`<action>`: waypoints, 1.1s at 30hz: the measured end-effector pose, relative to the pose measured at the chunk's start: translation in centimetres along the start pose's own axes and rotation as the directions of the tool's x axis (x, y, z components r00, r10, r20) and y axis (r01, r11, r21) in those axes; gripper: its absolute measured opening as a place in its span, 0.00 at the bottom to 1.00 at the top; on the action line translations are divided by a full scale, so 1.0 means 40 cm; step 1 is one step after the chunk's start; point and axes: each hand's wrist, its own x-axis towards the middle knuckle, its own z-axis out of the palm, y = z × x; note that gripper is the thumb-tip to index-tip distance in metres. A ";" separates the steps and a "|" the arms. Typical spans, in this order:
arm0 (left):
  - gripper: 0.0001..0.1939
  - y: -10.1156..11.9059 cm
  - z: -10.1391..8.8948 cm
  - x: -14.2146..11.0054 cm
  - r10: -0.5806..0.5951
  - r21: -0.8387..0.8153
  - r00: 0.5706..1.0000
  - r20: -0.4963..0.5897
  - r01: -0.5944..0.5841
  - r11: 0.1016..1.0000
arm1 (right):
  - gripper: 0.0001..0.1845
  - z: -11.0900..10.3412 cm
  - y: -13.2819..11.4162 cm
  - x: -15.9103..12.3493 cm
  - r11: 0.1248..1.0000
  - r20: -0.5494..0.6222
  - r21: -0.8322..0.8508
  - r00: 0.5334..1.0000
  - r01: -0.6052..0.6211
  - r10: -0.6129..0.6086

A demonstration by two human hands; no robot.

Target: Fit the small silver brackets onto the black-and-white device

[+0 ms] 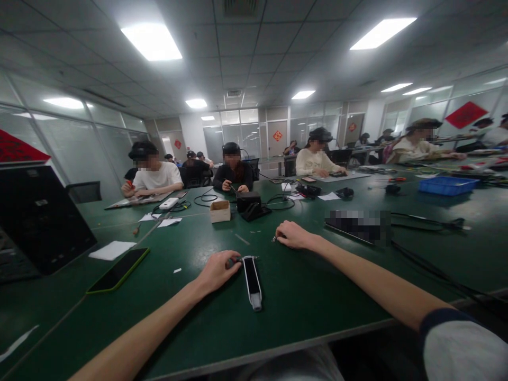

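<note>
On the green table in front of me lies a slim white-and-grey device [253, 283] with a long dark inset, its narrow grey end toward me. My left hand [218, 271] rests just left of its far end, fingers curled round a small screwdriver [235, 260]; the thin shaft seems to reach across the device's top. Farther off and to the right, my right hand [292, 234] is on the tabletop with its fingers bent together. Tiny shiny metal pieces [274, 239] show at its fingertips, too small to name, and what the fingers hold is partly hidden.
A green-edged phone [119, 270] and a black computer case [39, 217] are at left. Beyond my hands stand a small cardboard box [220, 211] and a black device [248, 202] with cables. A blue tray [448, 186] sits at right. Several people work across the table.
</note>
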 end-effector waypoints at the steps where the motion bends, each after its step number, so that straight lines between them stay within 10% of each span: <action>1: 0.16 -0.001 0.000 -0.001 0.002 0.000 1.000 -0.002 -0.002 1.000 | 0.08 0.001 0.000 0.001 1.000 -0.013 -0.001 1.000 0.002 -0.002; 14: 0.14 -0.002 0.004 -0.002 0.006 -0.004 1.000 -0.005 -0.006 1.000 | 0.12 0.028 -0.007 0.027 0.989 -0.092 0.053 0.987 0.139 -0.134; 33: 0.14 0.010 -0.003 -0.003 0.008 0.001 1.000 0.002 -0.008 1.000 | 0.10 -0.021 -0.020 0.036 0.991 0.159 -0.029 0.979 -0.127 0.130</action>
